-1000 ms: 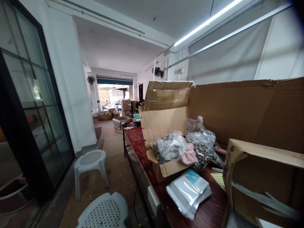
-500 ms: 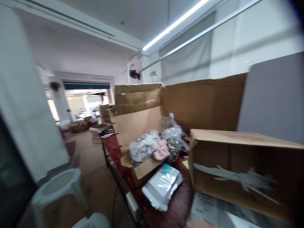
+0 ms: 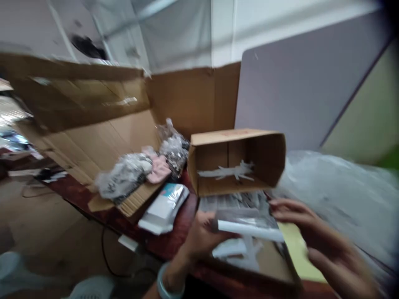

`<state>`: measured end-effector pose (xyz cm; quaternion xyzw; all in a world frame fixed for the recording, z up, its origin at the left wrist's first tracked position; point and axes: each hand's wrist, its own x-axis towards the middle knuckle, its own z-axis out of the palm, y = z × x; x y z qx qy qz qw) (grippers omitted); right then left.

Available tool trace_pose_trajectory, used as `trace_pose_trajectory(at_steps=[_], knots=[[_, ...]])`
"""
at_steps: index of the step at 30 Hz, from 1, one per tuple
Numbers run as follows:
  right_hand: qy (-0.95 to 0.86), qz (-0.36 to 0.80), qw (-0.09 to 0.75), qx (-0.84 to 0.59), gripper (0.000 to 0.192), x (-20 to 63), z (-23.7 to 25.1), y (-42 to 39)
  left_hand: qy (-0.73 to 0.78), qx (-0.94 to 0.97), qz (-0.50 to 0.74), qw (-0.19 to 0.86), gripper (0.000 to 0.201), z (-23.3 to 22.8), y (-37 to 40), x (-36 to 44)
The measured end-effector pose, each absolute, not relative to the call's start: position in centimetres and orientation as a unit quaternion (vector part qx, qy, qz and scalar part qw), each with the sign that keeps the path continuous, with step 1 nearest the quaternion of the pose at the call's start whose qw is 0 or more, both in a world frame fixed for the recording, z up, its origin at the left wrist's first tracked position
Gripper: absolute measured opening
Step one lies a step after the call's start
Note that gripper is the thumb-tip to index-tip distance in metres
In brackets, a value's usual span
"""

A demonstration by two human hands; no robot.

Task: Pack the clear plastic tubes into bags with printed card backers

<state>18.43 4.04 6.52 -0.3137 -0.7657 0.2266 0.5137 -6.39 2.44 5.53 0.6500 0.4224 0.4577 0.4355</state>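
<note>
My left hand (image 3: 204,236), with a pale band at its wrist, is closed on the left end of a clear plastic packet (image 3: 238,214) that has a white strip along its lower edge. To the right, my right hand (image 3: 314,232) has its thumb and fingers apart, the fingertips near the packet's right end. Motion blur hides whether they touch it. A yellow sheet (image 3: 301,253) lies under my right hand. Below the packet, white strips (image 3: 230,249) lie in a shallow cardboard box (image 3: 274,259).
Behind my hands a cardboard box (image 3: 237,135) lies on its side with pale strips inside. To the left are wrapped white packs (image 3: 162,209), a pink fabric piece (image 3: 158,168) and bagged items (image 3: 123,174). A large translucent plastic bag (image 3: 339,199) is at the right.
My view has swung right and down, bringing the workspace nearer the middle. Both hands are now in sight, the left one with the plastic packet; before, only a blurred bit of skin showed at the bottom.
</note>
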Motion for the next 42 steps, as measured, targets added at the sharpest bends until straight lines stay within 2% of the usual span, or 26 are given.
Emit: trace_pose_trajectory(at_steps=[2,8,13,16,24,26,28,31,37,39,42], knots=[[-0.817,0.255,0.443,-0.267,0.051,18.4,7.1,3.1,0.416,0.628,0.453,0.477,0.035,5.0,2.0,-6.2],[-0.820,0.310,0.422,-0.232,0.021,16.1,9.0,5.0,0.420,0.597,0.417,0.542,0.030,4.9,2.1,-5.8],[-0.803,0.407,0.353,-0.254,0.024,16.1,9.3,5.7,0.433,0.539,0.402,0.600,0.035,5.2,1.5,-5.1],[-0.796,0.424,0.330,-0.280,0.025,16.4,8.9,5.8,0.445,0.495,0.395,0.633,0.038,5.1,1.4,-4.8],[-0.757,0.524,0.272,-0.281,0.029,16.8,8.7,6.2,0.453,0.467,0.408,0.641,0.038,4.2,1.4,-4.1],[-0.744,0.530,0.285,-0.289,0.027,16.6,8.5,6.1,0.460,0.465,0.417,0.632,0.039,4.0,1.5,-4.1],[-0.711,0.519,0.347,-0.325,0.024,16.2,8.1,5.7,0.460,0.463,0.436,0.620,0.040,3.9,1.7,-4.2],[-0.604,0.526,0.446,-0.400,0.045,15.4,7.3,4.9,0.455,0.465,0.470,0.596,0.040,3.6,2.0,-4.2],[-0.544,0.501,0.486,-0.465,0.040,14.2,6.3,3.1,0.438,0.499,0.510,0.547,0.039,3.1,2.2,-3.5],[-0.561,0.456,0.512,-0.464,0.035,14.3,6.2,2.6,0.408,0.470,0.585,0.520,0.047,3.5,2.6,-4.3],[-0.575,0.381,0.537,-0.486,0.029,15.6,5.5,1.8,0.390,0.337,0.766,0.383,0.056,5.1,3.3,-8.4]])
